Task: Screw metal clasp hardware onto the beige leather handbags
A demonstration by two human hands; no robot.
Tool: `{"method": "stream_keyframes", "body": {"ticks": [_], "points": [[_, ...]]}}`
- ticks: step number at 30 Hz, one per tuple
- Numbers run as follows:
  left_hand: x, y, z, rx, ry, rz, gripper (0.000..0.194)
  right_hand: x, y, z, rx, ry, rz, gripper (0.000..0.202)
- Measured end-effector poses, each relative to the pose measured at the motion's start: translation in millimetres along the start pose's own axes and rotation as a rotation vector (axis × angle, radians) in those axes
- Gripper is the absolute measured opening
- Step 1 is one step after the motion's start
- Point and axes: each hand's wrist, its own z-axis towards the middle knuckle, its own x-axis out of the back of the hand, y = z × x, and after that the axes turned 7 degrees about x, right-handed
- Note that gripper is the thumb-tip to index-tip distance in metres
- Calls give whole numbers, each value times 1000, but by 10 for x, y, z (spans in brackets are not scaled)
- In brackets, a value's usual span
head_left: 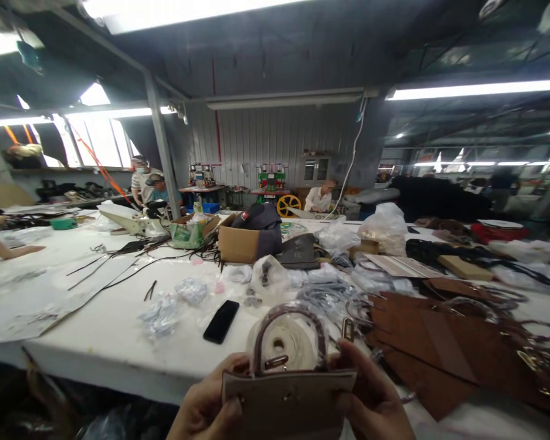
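Close in front of me, at the bottom of the view, is a handbag panel (288, 406) with an arched, plastic-wrapped brown handle (297, 310) rising from its top edge. My left hand (213, 400) grips its left side, thumb on the near face and fingers behind. The right side is held in the same way by my right hand (371, 397). A small metal buckle piece (348, 329) shows just above my right fingertips; I cannot tell whether it is held. Behind the handle lies a roll of white tape (297, 342), partly covered by it.
A black phone (221, 322) and plastic-wrapped bundles (160, 315) lie on the white table (119, 342). Farther back stands a cardboard box (239, 244). Brown leather pieces (417, 342) with handles spread at the right. Another person's arm (9, 247) reaches in at far left; people sit beyond.
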Motion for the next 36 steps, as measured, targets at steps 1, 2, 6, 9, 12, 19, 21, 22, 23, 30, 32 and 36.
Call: {"method": "stream_keyframes", "body": {"ticks": [1,2,6,9,12,19,21,22,23,30,32,36], "points": [[-2,-63,-12,-38,44,18,55,34,4,-17,-26,-13,-10,62],[-7,-128,-34,-68,94,38,51,65,5,-37,-55,-26,-19,59],[-55,-286,-196,-122,159,154,40,153,23,-147,-130,-80,-15,49],[-112,-234,-298,-139,16,247,24,191,92,-239,-179,-134,12,43],[-145,-145,-331,-113,-97,260,15,245,179,-303,-207,-90,-9,48],[-82,-254,-221,-25,-18,438,23,298,-12,-170,-221,20,-242,45],[-39,-321,-27,52,103,438,31,219,-118,11,-243,42,-263,42],[-8,-358,116,117,157,385,32,171,-136,134,-258,46,-264,42],[32,-403,288,187,183,291,31,125,-117,273,-275,46,-260,44],[371,-1029,1489,458,43,311,24,157,992,1118,-345,138,-352,71],[413,-1254,1634,526,62,393,16,270,1313,1188,-309,160,-422,67],[437,-1595,1753,579,79,555,10,449,1539,1240,-238,78,-588,57]]}}
